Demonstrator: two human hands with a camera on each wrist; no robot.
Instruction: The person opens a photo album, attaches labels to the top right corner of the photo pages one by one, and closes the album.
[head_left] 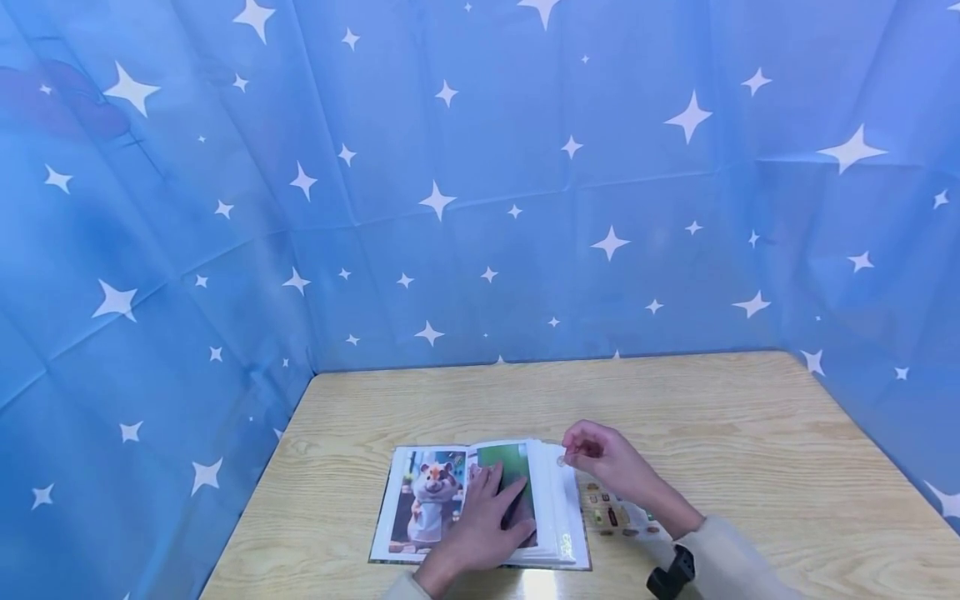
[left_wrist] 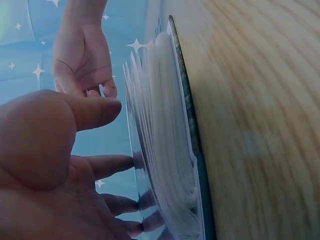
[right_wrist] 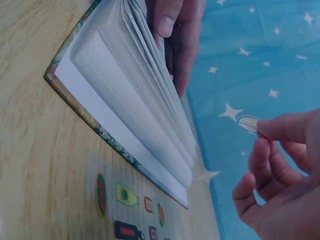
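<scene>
A photo album [head_left: 386, 508] lies spread on the table, showing a hamster picture [head_left: 431, 504] on its left page and a greenish picture [head_left: 502, 454] on its right. My left hand [head_left: 487, 521] rests on the right page with fingers extended and spread, covering part of that picture. Above the album's right edge, my right hand [head_left: 611, 458] pinches a small clear-edged sticker [right_wrist: 248, 124] between thumb and index finger. The sticker's design is too small to make out. Beside the album, partly under the right forearm, is a transparent sticker sheet [head_left: 618, 515] with several food and bottle designs.
The wooden table [head_left: 337, 433] reaches back to a blue star-patterned curtain [head_left: 510, 250], which also hangs along both sides. A black device [head_left: 670, 573] is strapped at the right wrist. The album's thick stack of pages [left_wrist: 167, 130] stands raised on its right side.
</scene>
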